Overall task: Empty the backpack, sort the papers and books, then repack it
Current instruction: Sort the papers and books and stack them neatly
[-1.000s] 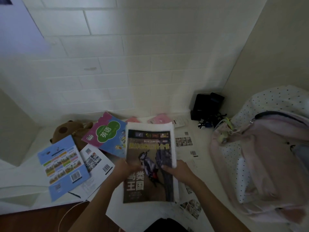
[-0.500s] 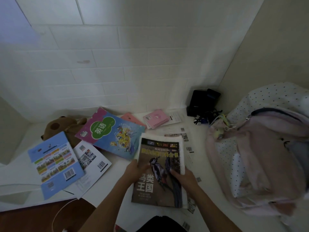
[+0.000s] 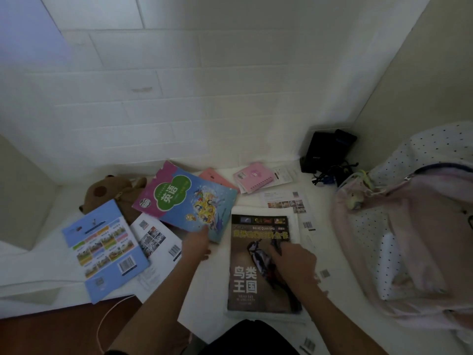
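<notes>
3 big books (image 3: 261, 262), 2 pink notebks (image 3: 253, 175), 1 backpack (image 3: 409, 239), 1 teddy (image 3: 107, 188)

- Brown plush bear (image 3: 112, 190) lying far left on the white surface (image 3: 204, 283) (partly covered)
- Black box (image 3: 326, 151) in the corner — tangled cables (image 3: 330, 174) beside it
- White tiled wall (image 3: 179, 98) behind

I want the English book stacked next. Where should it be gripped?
Take the English book by its near right corner, coming from below: that corner overhangs the white surface beside the left hand, so fingers can probably slip under and pinch it.
</notes>
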A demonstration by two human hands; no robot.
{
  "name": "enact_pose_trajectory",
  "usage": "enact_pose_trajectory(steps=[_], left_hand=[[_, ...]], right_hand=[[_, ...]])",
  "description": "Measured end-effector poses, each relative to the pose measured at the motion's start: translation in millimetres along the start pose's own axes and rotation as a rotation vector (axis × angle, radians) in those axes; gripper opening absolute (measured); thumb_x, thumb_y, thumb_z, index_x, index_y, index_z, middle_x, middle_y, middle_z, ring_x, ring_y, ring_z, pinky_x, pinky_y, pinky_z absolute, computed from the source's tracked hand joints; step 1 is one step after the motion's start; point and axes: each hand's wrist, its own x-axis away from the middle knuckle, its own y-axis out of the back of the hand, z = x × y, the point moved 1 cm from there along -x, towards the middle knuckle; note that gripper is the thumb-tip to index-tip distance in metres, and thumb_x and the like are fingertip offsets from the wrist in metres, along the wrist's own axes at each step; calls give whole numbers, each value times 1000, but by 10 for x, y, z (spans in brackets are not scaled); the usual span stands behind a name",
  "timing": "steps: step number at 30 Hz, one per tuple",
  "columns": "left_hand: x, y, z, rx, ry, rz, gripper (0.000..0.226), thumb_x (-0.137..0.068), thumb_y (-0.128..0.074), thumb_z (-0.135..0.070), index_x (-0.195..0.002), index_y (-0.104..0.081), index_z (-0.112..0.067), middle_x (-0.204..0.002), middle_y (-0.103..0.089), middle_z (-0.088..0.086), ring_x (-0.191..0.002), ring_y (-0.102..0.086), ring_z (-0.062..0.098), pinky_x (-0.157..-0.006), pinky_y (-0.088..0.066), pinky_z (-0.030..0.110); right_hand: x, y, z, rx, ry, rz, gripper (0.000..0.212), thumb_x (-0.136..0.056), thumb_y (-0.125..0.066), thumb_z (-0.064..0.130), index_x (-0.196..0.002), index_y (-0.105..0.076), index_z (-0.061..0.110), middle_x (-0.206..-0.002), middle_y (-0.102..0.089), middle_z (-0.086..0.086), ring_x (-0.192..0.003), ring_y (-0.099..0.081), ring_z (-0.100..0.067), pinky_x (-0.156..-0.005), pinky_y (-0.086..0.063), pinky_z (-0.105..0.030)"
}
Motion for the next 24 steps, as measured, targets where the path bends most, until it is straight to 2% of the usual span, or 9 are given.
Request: enact_pose_trajectory(steps=[2,4,6,10,14,16,20,22,24], left_hand=[[-162,114,-40,417,124,63,41,-92,-54,-39,-114,-52,-4,-98,-60,18,-71,-58,24,-63,-48,32],[-268,166,-67,749,160,140,39,-93,-56,-25,-124,-50,-3,-106,-61,16,-79,-59,24,-67,-50,35],[-249,204,-78,887,191,161,20,-96,-51,-15,-114,-52,-7,-105,-60,15,-76,-57,23,-62,-53,36],[-255,256,-98,786,148,163,21,-90,-61,-17,-105,-54,-4,-79,-68,10,-58,-63,19,-40,-52,22],[-326,388,-342,450,24,104,21,-94,-53,-13,-109,-46,0,-60,-64,16,-35,-61,21,-35,-51,26],[-301,429,-437,441,-5,86,23,-94,-51,-9,-110,-46,6,-61,-66,19,-44,-64,29,-41,-54,31],[-155,494,-643,300,-249,-98,18,-94,-49,-10,-108,-41,-1,-103,-57,19,-96,-61,36,-72,-48,33],[-84,539,-795,355,-314,-27,14,-94,-47,-13,-103,-42,-4,-98,-60,24,-90,-63,42,-73,-55,44],[-24,616,-941,477,-333,38,4,-92,-47,-12,-95,-46,-9,-85,-59,23,-74,-65,41,-63,-58,46]], right_hand=[[5,4,199,-92,34,-17,47,-90,-13,54,-54,-23,25,-52,-29,5,-47,-30,-6,-44,-19,-23],[-8,-36,344,-172,37,-12,50,-97,-28,49,-53,-28,26,-53,-33,8,-51,-39,-8,-45,-26,-23],[-24,-90,433,-209,41,5,47,-97,-39,45,-54,-30,27,-55,-37,10,-57,-44,-10,-45,-26,-20],[-32,-150,498,-255,32,70,43,-97,-41,41,-57,-34,28,-61,-45,9,-55,-45,-7,-49,-33,-22],[-108,-237,520,-322,-40,54,40,-95,-45,40,-59,-45,23,-60,-49,6,-55,-47,-7,-48,-32,-21],[-170,-249,568,-400,-55,44,38,-93,-47,36,-58,-45,21,-61,-50,5,-59,-50,-11,-51,-33,-25],[-263,-132,714,-702,-29,28,35,-94,-52,28,-60,-48,20,-60,-52,2,-58,-50,-11,-55,-36,-24],[-335,-58,788,-982,-130,127,29,-94,-53,35,-75,-61,15,-74,-63,-3,-71,-60,-17,-66,-50,-27],[-401,61,854,-1388,-347,330,44,-91,-48,55,-98,-63,14,-100,-67,-12,-86,-66,-29,-81,-56,-44]])
